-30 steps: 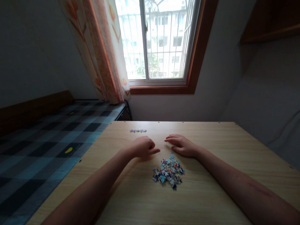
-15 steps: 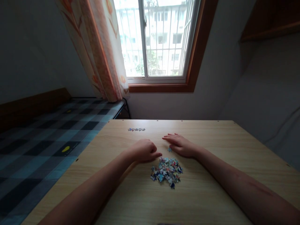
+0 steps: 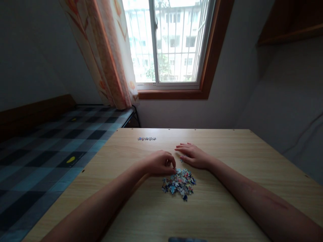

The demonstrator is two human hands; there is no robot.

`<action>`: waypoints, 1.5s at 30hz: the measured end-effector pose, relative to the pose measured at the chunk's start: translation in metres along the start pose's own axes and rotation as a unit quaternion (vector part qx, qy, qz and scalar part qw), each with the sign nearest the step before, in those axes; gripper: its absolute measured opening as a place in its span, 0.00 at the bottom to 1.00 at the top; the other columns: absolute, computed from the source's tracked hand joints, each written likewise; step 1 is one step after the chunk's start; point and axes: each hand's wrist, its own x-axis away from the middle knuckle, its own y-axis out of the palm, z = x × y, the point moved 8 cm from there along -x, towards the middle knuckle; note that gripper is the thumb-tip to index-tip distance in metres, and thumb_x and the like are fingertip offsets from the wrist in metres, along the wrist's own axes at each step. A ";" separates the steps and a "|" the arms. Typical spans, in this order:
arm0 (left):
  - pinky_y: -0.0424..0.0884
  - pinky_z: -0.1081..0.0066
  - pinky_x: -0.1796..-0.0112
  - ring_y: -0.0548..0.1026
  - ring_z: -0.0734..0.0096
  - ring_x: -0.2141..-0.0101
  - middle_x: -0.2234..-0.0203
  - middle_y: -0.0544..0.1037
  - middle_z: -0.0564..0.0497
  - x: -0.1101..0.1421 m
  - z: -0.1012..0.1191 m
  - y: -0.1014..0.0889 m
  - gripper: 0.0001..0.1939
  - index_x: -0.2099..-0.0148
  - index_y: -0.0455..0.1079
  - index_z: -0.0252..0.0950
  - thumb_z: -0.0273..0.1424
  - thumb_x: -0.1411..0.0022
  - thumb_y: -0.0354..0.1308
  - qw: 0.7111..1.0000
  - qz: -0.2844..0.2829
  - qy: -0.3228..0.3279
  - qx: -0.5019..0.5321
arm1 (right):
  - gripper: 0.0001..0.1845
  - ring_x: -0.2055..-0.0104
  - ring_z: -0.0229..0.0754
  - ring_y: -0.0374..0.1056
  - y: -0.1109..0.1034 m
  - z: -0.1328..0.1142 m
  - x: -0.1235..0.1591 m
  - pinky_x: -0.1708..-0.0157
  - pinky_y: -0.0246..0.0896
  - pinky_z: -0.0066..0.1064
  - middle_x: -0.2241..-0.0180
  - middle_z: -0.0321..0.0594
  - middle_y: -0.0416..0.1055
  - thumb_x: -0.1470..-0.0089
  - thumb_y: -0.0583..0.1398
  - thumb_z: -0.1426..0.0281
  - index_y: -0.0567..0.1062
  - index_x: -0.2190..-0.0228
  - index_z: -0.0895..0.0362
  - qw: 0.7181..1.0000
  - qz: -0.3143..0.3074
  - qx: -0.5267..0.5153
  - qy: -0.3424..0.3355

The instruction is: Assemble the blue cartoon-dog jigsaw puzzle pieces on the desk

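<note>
A loose pile of small jigsaw puzzle pieces (image 3: 180,183) lies on the wooden table (image 3: 141,215), between my forearms. At the pile's far left edge, my left hand (image 3: 161,163) has its thumb and index finger closed in a pinch on a puzzle piece, mostly hidden by the fingertips. My right hand (image 3: 194,156) rests flat beyond the pile with fingers stretched out to the left. A single light blue piece (image 3: 181,161) lies by its thumb, partly covered. Farther back on the left is a short row of puzzle pieces (image 3: 146,138).
A bed with a checked cover (image 3: 60,148) stands along the table's left side. Behind the table are a barred window (image 3: 176,50) and a flowered curtain (image 3: 108,53). A dark object (image 3: 188,239) pokes in at the bottom edge.
My left hand has moved toward me and right to the pile, its index finger coming down to meet the thumb. My right hand stays nearly still. The view has tilted slightly.
</note>
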 end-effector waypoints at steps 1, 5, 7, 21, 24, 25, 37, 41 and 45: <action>0.61 0.75 0.70 0.70 0.74 0.72 0.73 0.73 0.55 -0.001 0.000 0.001 0.10 0.61 0.79 0.41 0.38 0.45 0.66 1.000 -0.003 0.006 0.005 | 0.24 0.33 0.55 0.56 0.000 0.000 0.000 0.35 0.46 0.58 0.38 0.45 0.66 0.35 0.56 0.60 0.69 0.40 0.48 1.000 0.000 0.000 -0.001; 0.63 0.75 0.69 0.70 0.74 0.70 0.71 0.75 0.54 -0.002 -0.004 0.001 0.08 0.62 0.80 0.41 0.36 0.45 0.67 1.000 -0.003 0.001 0.016 | 0.23 0.34 0.54 0.57 -0.001 0.000 -0.001 0.35 0.47 0.58 0.39 0.45 0.67 0.35 0.55 0.60 0.70 0.41 0.48 1.000 0.006 -0.004 -0.003; 0.63 0.75 0.69 0.70 0.74 0.71 0.71 0.75 0.54 -0.002 -0.009 0.001 0.09 0.63 0.80 0.39 0.37 0.46 0.67 0.999 0.001 -0.012 0.034 | 0.23 0.34 0.54 0.58 -0.002 0.000 -0.001 0.36 0.48 0.58 0.39 0.45 0.67 0.35 0.56 0.59 0.70 0.41 0.48 1.000 0.012 -0.008 -0.003; 0.59 0.76 0.79 0.70 0.74 0.77 0.75 0.77 0.51 0.059 -0.132 -0.065 0.23 0.63 0.76 0.35 0.47 0.55 0.69 0.922 0.064 -0.306 0.230 | 0.22 0.39 0.54 0.64 -0.008 0.002 -0.002 0.38 0.55 0.55 0.43 0.47 0.72 0.36 0.55 0.63 0.72 0.43 0.53 0.997 0.045 -0.059 0.010; 0.57 0.77 0.81 0.70 0.73 0.77 0.72 0.79 0.50 0.090 -0.166 -0.096 0.23 0.64 0.76 0.35 0.47 0.58 0.69 0.905 0.112 -0.384 0.145 | 0.21 0.40 0.54 0.65 -0.009 0.000 -0.002 0.40 0.58 0.54 0.44 0.47 0.73 0.36 0.56 0.63 0.72 0.44 0.53 0.997 0.048 -0.054 0.007; 0.58 0.76 0.81 0.70 0.73 0.78 0.73 0.79 0.49 0.097 -0.175 -0.100 0.23 0.65 0.76 0.35 0.47 0.59 0.69 0.900 0.120 -0.402 0.121 | 0.21 0.40 0.55 0.65 -0.009 0.000 -0.002 0.40 0.58 0.54 0.44 0.47 0.73 0.36 0.56 0.63 0.72 0.44 0.54 0.997 0.049 -0.051 0.007; 0.68 0.70 0.64 0.78 0.60 0.64 0.68 0.83 0.47 0.097 -0.186 -0.105 0.14 0.65 0.80 0.38 0.42 0.47 0.62 0.896 0.236 -0.371 -0.062 | 0.21 0.40 0.54 0.65 -0.006 0.003 0.000 0.40 0.58 0.53 0.45 0.47 0.73 0.35 0.55 0.62 0.73 0.44 0.52 0.997 0.060 -0.055 -0.002; 0.67 0.70 0.64 0.79 0.59 0.63 0.66 0.84 0.46 0.100 -0.181 -0.107 0.15 0.64 0.81 0.38 0.43 0.44 0.60 0.889 0.246 -0.372 -0.101 | 0.21 0.39 0.55 0.65 -0.006 0.003 0.000 0.40 0.57 0.53 0.45 0.47 0.73 0.35 0.55 0.61 0.72 0.44 0.52 0.997 0.057 -0.052 -0.002; 0.67 0.70 0.64 0.79 0.60 0.63 0.66 0.84 0.48 0.099 -0.174 -0.107 0.15 0.63 0.82 0.40 0.43 0.43 0.60 0.890 0.241 -0.368 -0.122 | 0.21 0.39 0.54 0.64 -0.006 0.002 0.000 0.39 0.56 0.53 0.45 0.47 0.73 0.35 0.55 0.61 0.72 0.44 0.52 0.997 0.057 -0.051 -0.005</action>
